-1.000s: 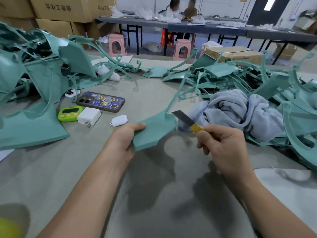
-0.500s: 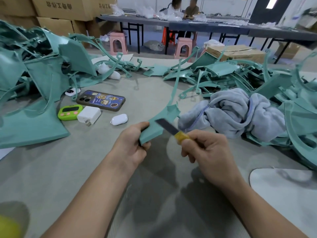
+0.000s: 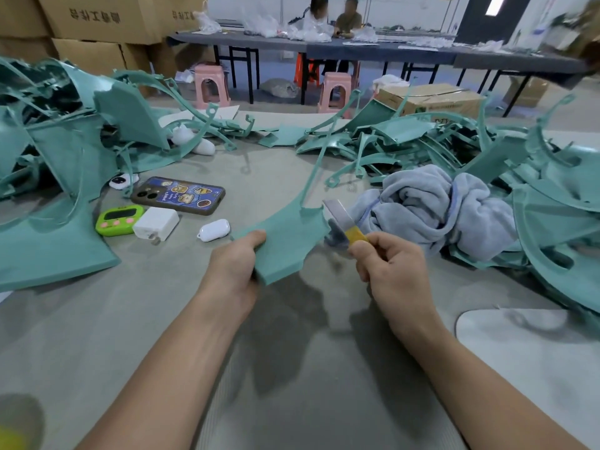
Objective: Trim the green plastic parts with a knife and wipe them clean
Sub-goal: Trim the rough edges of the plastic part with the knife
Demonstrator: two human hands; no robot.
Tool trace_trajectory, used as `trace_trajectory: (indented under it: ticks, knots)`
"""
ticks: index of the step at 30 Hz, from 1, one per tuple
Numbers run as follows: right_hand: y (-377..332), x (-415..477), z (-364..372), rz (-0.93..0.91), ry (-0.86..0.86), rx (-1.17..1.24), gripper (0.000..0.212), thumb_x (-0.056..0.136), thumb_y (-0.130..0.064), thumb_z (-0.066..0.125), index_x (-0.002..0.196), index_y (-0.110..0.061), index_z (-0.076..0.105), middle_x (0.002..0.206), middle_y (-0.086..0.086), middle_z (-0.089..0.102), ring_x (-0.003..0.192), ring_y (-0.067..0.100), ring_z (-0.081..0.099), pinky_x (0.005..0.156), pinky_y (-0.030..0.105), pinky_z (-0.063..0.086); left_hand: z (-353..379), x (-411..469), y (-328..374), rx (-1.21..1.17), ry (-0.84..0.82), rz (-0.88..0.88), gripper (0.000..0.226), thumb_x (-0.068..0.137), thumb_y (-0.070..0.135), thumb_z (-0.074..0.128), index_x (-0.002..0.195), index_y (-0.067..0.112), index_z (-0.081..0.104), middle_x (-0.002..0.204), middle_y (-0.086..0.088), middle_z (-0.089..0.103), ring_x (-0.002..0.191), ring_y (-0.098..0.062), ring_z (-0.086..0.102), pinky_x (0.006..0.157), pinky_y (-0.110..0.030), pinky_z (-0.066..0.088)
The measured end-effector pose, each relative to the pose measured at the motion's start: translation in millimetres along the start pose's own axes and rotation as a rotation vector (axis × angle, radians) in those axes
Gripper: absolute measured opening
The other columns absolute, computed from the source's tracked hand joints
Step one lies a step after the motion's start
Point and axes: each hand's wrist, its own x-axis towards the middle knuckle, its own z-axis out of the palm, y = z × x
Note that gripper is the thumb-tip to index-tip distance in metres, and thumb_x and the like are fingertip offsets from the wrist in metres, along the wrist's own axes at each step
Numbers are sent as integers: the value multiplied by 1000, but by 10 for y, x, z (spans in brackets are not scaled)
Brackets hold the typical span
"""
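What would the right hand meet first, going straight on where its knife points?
Likely the right edge of the green part, just past the knife tip, though depth is unclear.

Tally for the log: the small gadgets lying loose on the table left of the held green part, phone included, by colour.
White: 3 (charger, earbud case, small device with a dark face)
Lime green: 1 (timer)
Dark, with a blue pictured back: 1 (phone)
Total: 5
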Motion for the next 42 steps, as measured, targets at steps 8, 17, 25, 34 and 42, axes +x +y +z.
trace_trajectory:
  ticks: [8,17,25,34,42]
  knots:
    - [-46,-55,95,410,-338,647,13,71,-23,74,73,-13,81,85,5,76,83,13,70,80,32,61,21,30,-158,169,-186,180,18,96,6,60,109,13,70,104,-4,78,89,-19,75,69,-32,62]
    - [-32,64,-163,59,-435,157,13,88,-3,74,79,-8,82,75,4,76,69,4,63,62,15,46,-147,47,24,389,-374,102,22,90,9,69,111,4,73,102,-14,77,84,-24,76,63,-27,59]
    - [-67,127,-254,92,-220,490,16,88,-10,67,82,-10,82,90,15,77,80,19,70,76,27,58,-105,151,-20,278,-20,58,25,102,27,58,94,9,73,88,-3,79,81,-20,76,81,-35,58]
    - [-93,-53,-66,-123,-246,267,11,90,-6,71,92,-8,81,81,9,78,66,23,72,65,24,57,-62,88,43,6,-68,-56,20,104,24,54,95,14,69,75,2,77,57,-9,72,41,-16,48]
    - [-126,-141,-97,-211,-418,123,9,87,-28,81,96,-28,83,84,-3,80,78,20,76,77,33,62,-112,154,63,150,-2,-38,20,103,33,54,88,21,60,51,9,64,33,-7,52,35,-12,30]
